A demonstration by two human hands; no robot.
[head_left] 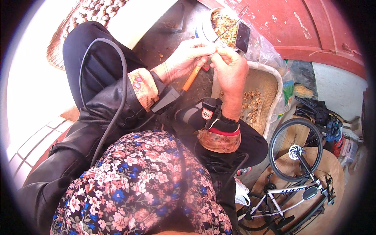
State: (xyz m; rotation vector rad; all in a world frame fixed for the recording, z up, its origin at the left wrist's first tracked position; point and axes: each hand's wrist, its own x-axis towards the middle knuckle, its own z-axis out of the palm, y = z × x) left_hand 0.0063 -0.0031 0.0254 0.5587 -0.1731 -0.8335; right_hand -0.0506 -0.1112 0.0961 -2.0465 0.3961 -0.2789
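My left hand and my right hand meet at the fingertips above the floor. Both are closed in a pinch, and what lies between the fingers is too small and too hidden to name. From below my left fingers an orange rod-like handle slants down toward my left wrist. Whether a hand grips it or it passes behind, I cannot tell. Just beyond the fingertips, a thin metal rod with a looped end reaches over a white bucket of yellow-brown broken pieces.
A black phone leans at the bucket's edge. Right of my right hand sits a woven tray with scattered brown pieces. A basket of round items stands far left. The bicycle is at lower right, beside a red door.
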